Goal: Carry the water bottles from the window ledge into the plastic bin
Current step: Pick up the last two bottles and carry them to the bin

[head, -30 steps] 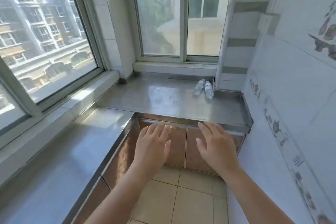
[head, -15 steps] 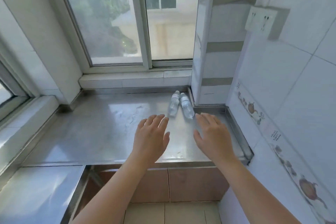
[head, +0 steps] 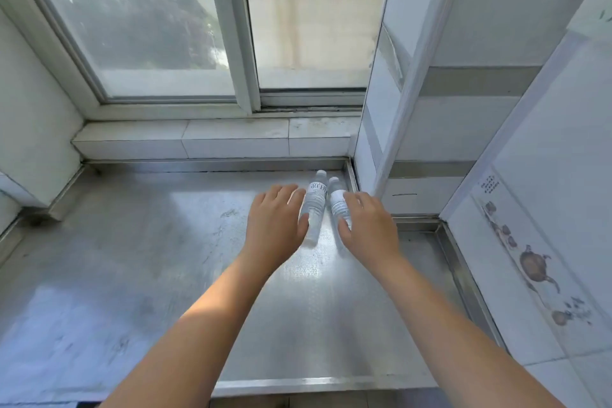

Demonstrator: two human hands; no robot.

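Both hands (head: 276, 225) nearer (clear, white-capped) bottles (head: 314, 205)

Clear plastic bottles (head: 314, 205) with paper-like labels lie on a scuffed, dull-shining metal ledge (head: 165, 258) beside glossy tiles (head: 546, 175)

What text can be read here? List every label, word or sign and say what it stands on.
Left bottle label: dark print, too blurred to read.
Right bottle label: white, faint print, unreadable.
Wall tile by the teapot pictures: small dark characters, too small to read.
Nothing else carries text.
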